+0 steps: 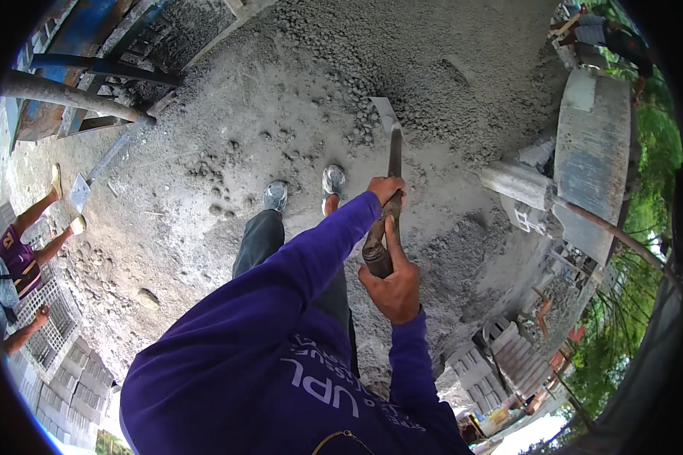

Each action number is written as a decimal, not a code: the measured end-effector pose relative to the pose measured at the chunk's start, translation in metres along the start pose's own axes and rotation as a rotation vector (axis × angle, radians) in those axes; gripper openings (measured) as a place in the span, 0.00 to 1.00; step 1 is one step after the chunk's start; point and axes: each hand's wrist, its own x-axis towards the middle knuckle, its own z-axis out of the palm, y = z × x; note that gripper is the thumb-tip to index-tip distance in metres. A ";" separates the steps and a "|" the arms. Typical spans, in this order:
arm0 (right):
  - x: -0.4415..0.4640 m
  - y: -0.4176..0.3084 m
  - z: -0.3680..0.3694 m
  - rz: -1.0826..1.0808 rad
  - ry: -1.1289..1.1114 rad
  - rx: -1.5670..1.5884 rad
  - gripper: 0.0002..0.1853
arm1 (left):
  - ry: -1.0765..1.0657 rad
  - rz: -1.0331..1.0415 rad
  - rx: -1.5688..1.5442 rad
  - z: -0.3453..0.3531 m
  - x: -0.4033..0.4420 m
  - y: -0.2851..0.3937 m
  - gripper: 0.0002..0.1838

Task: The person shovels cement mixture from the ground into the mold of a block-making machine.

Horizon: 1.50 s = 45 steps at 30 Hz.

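Observation:
A shovel [395, 155] with a worn brown shaft points away from my body, its pale blade at the edge of the damp grey gravel mix [432, 83]. My left hand [387, 190] is wrapped round the middle of the shaft. Nearer my body, my right hand [395, 288] holds the handle end, with the index finger lying along it and part of the grip hidden by the palm. Both my arms wear purple sleeves. My feet, in grey shoes [332, 180], stand on the rough cement-dusted ground just left of the shovel.
At the upper left are a blue rusty metal frame [76, 34] and a second shovel [80, 192]. Another person [19, 262] is at the far left, beside stacked blocks [72, 387]. To the right stand a large grey drum-like container [593, 163] and a pole [615, 230]. More blocks lie lower right.

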 end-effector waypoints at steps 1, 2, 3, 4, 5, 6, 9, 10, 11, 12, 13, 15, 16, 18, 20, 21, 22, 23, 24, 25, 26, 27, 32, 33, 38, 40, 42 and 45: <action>-0.013 -0.009 0.007 -0.079 0.020 0.005 0.41 | 0.037 0.000 -0.042 -0.002 -0.033 0.004 0.12; -0.026 -0.019 0.010 -0.164 0.043 0.004 0.40 | 0.069 0.008 -0.086 -0.002 -0.058 0.005 0.12; -0.034 -0.025 0.002 -0.190 0.033 -0.077 0.41 | 0.069 0.030 -0.103 -0.003 -0.069 0.002 0.12; -0.039 -0.034 -0.008 -0.197 0.036 -0.086 0.41 | 0.061 0.038 -0.106 0.004 -0.078 0.004 0.12; -0.046 -0.045 -0.019 -0.130 0.044 -0.060 0.41 | 0.089 0.047 -0.114 0.014 -0.085 0.004 0.12; -0.049 -0.051 -0.025 -0.068 0.048 -0.033 0.41 | 0.121 0.060 -0.124 0.022 -0.091 0.006 0.12; -0.042 -0.046 -0.009 -0.211 0.059 -0.116 0.40 | 0.045 0.059 -0.201 0.019 -0.073 0.008 0.11; -0.036 -0.040 0.000 -0.222 0.056 -0.152 0.40 | -0.008 0.059 -0.216 0.012 -0.057 0.009 0.11; -0.025 -0.036 0.009 -0.170 0.030 -0.174 0.41 | -0.015 0.066 -0.219 0.002 -0.038 0.014 0.11; -0.010 -0.034 0.016 -0.175 0.032 -0.185 0.41 | -0.020 0.080 -0.201 -0.007 -0.018 0.020 0.12; 0.005 -0.031 0.023 -0.133 0.002 -0.164 0.41 | -0.025 0.088 -0.187 -0.010 -0.011 0.023 0.14; 0.015 -0.027 0.032 -0.072 -0.046 -0.134 0.41 | -0.018 0.038 -0.184 -0.027 -0.013 0.018 0.14; 0.011 -0.030 0.032 -0.080 -0.062 -0.145 0.41 | 0.001 0.002 -0.169 -0.037 -0.013 0.020 0.14; -0.013 -0.041 0.036 -0.143 -0.132 -0.099 0.42 | 0.078 0.012 -0.245 -0.048 -0.040 -0.001 0.13; -0.030 -0.060 0.028 -0.138 -0.150 -0.140 0.42 | 0.129 0.073 -0.323 -0.042 -0.083 0.000 0.13; -0.038 -0.067 0.018 -0.152 -0.116 -0.147 0.41 | 0.131 0.080 -0.328 -0.031 -0.100 0.004 0.13; -0.048 -0.073 0.008 -0.161 -0.091 -0.157 0.41 | 0.169 0.102 -0.365 -0.017 -0.114 0.004 0.15; -0.054 -0.080 -0.002 -0.134 -0.091 -0.152 0.41 | 0.210 0.129 -0.398 -0.009 -0.125 0.009 0.17; -0.054 -0.083 -0.002 -0.137 -0.100 -0.149 0.41 | 0.219 0.131 -0.403 -0.005 -0.131 0.016 0.17; -0.055 -0.086 -0.002 -0.136 -0.084 -0.137 0.41 | 0.193 0.115 -0.346 -0.003 -0.136 0.023 0.14; -0.056 -0.088 -0.001 -0.132 -0.064 -0.126 0.41 | 0.164 0.095 -0.289 0.000 -0.135 0.026 0.12; -0.054 -0.088 0.003 -0.125 -0.067 -0.129 0.41 | 0.148 0.074 -0.345 -0.004 -0.113 0.019 0.13; -0.024 -0.089 0.038 -0.009 -0.004 0.077 0.41 | 0.160 -0.015 -0.146 -0.031 -0.101 0.034 0.15; -0.027 -0.093 0.040 -0.009 -0.012 0.072 0.41 | 0.212 -0.031 -0.109 -0.037 -0.105 0.033 0.15; -0.053 -0.115 0.063 0.020 -0.236 0.137 0.43 | 0.270 -0.014 -0.182 -0.085 -0.154 0.014 0.14; -0.065 -0.134 0.058 0.026 -0.228 0.169 0.42 | 0.236 0.019 -0.233 -0.084 -0.180 0.018 0.14; -0.073 -0.140 0.036 0.067 -0.187 0.122 0.41 | 0.319 0.085 -0.234 -0.069 -0.194 0.023 0.13; -0.078 -0.147 0.019 -0.016 -0.190 0.010 0.40 | 0.314 0.118 -0.409 -0.047 -0.220 0.040 0.13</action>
